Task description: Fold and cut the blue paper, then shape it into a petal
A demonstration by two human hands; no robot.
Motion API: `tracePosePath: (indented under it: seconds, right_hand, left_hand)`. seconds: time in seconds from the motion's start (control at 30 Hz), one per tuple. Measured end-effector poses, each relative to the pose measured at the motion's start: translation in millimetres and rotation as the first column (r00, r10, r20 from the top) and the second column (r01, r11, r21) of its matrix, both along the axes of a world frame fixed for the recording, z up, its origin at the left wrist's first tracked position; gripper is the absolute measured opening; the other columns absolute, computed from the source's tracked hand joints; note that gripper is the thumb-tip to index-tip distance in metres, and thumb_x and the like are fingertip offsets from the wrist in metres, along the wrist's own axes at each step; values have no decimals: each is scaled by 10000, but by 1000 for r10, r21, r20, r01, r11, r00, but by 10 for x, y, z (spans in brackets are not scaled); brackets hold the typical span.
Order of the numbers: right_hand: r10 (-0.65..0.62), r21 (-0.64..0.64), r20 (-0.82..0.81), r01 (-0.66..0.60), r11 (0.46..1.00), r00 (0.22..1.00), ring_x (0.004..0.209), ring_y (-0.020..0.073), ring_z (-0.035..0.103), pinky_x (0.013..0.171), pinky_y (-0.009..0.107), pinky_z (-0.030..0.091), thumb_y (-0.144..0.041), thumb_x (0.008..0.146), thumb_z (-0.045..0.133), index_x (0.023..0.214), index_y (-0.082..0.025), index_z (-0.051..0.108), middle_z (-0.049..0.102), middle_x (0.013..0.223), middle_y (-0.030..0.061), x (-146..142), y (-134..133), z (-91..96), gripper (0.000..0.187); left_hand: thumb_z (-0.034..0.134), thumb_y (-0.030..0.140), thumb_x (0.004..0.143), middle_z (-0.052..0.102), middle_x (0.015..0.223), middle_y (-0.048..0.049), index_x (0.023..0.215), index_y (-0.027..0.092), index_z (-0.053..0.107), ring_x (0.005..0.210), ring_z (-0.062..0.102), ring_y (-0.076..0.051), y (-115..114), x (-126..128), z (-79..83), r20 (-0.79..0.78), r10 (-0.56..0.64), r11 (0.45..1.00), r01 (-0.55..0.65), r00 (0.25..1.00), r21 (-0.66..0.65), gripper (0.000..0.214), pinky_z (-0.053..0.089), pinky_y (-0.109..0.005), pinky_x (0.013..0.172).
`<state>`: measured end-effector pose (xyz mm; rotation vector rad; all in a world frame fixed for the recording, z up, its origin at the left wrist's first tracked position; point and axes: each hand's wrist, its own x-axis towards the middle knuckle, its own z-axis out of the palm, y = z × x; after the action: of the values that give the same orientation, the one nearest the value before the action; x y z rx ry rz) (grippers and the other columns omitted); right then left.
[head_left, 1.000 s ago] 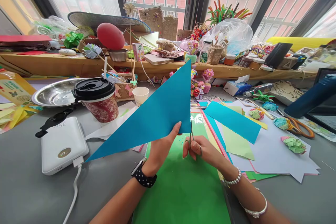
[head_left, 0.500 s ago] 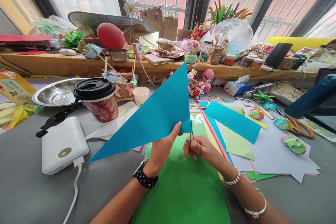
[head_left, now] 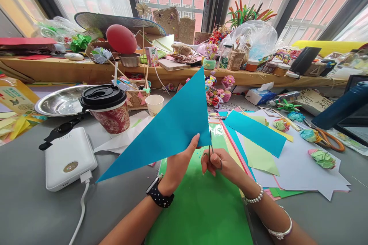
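Note:
A blue paper triangle (head_left: 169,122), seemingly folded, is held up in front of me. My left hand (head_left: 181,164) pinches its lower edge, thumb on the near face and the other fingers hidden behind. My right hand (head_left: 215,162) grips small scissors (head_left: 211,147) by their handles. Their blades point upward at the paper's right edge, near the lower right corner; whether they are fully closed I cannot tell. Beneath both hands lies a green mat (head_left: 198,206) with tiny blue scraps on it.
At left stand a lidded coffee cup (head_left: 110,115), a white power bank (head_left: 70,160) with a cable, a metal bowl (head_left: 54,101) and a paper cup (head_left: 154,104). Coloured paper sheets (head_left: 299,172), a blue paper strip (head_left: 255,133) and orange-handled scissors (head_left: 330,139) lie at right. A cluttered shelf (head_left: 178,76) runs behind.
The blue paper has tilted and shifted very slightly, its left tip a little lower. My left hand and the scissors have moved a touch to the right.

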<state>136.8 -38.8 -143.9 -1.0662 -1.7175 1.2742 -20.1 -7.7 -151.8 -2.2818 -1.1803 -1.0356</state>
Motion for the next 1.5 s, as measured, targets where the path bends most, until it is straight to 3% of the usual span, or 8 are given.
tracePosePath:
  seconds: [0.2, 0.63, 0.8, 1.0, 1.2, 1.5]
  right_hand:
    - [-14, 2, -12, 14, 1000, 1000, 390, 87, 390, 430, 233, 298, -738, 687, 292, 549, -128, 568, 413, 447, -15, -12, 4, 2, 683]
    - [-37, 6, -23, 37, 999, 999, 394, 85, 394, 435, 238, 308, -727, 704, 279, 543, -132, 558, 427, 467, -9, 4, -8, 11, 677]
    - [-26, 0, 3, 26, 1000, 1000, 391, 92, 396, 437, 240, 308, -743, 689, 271, 551, -129, 569, 405, 427, -15, 1, -13, 12, 697]
    - [-12, 4, 23, 12, 1000, 1000, 390, 88, 390, 439, 239, 311, -750, 682, 266, 551, -128, 571, 401, 424, -20, -1, -7, 27, 705]
    - [-14, 13, 30, 14, 1000, 999, 390, 86, 390, 431, 236, 309, -742, 688, 276, 549, -133, 574, 408, 427, -19, 4, -5, 23, 692]
    - [-34, 3, 12, 33, 999, 999, 377, 82, 386, 425, 232, 302, -725, 701, 297, 528, -137, 568, 390, 413, -27, -3, -7, 8, 670]
  left_hand:
    - [369, 167, 861, 699, 716, 21, 1038, 204, 618, 609, 621, -184, -9, 12, 40, 135, -30, 996, 41, 990, -80, 308, 460, -304, 732]
    - [355, 85, 827, 695, 754, 4, 1105, 210, 578, 651, 625, -202, -19, -31, 16, -40, -24, 1000, 24, 999, -17, 378, 457, -318, 731]
    - [328, 85, 838, 699, 743, 8, 1060, 192, 609, 623, 619, -201, -13, -16, 30, 18, -11, 1000, 11, 1000, 11, 374, 464, -313, 706]
    - [357, 98, 827, 701, 753, 25, 1096, 200, 583, 647, 623, -189, -7, -8, 20, -2, 12, 995, -12, 1000, -102, 365, 469, -298, 725]
    - [319, 35, 804, 704, 737, 12, 1072, 176, 599, 604, 618, -185, -19, -27, 43, -46, -10, 1000, 10, 999, 8, 412, 468, -288, 678]
    - [336, 108, 847, 695, 807, -12, 1066, 208, 608, 644, 630, -199, -22, -5, 26, 14, 23, 998, -22, 1000, -59, 364, 470, -318, 727]
